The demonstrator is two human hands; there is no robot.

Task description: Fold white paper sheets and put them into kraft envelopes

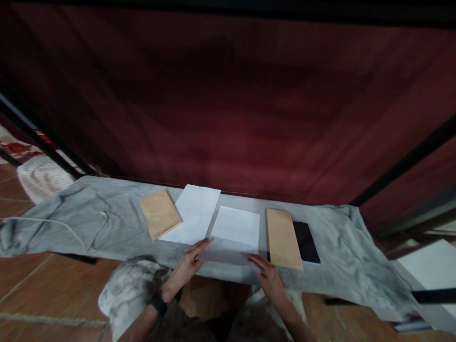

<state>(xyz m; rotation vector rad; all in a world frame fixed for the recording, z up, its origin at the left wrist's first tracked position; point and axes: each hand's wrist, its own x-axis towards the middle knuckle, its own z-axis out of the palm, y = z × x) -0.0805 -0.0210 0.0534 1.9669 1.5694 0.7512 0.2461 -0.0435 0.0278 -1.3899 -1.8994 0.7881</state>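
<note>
Presently, the left hand [188,261] has its fingers and thumb closed on the near left corner of a white sheet [237,224], and the right hand [266,275] is closed likewise on the near right corner. The hands stand apart, with the sheet's near strip spanning them; that strip is greyer and blurred, and whether it is fully folded over cannot be told. A black band [157,304] is worn on the left wrist. The sheet is at the near middle of the cloth-covered desk [342,244], its far part lying flat. Just left of it lies white paper [197,211], set at a slant; a small pile of brown envelopes [160,213] overlaps its left side. To the right of the sheet, near the right hand, lies one long brown envelope [284,237], with a dark-screened phone [307,241] directly alongside. At the far left, a pale cable [53,220] trails over wrinkled fabric. Behind the desk rises a dark red panel [228,109]; below, tiled floor [28,285] is visible.
</note>
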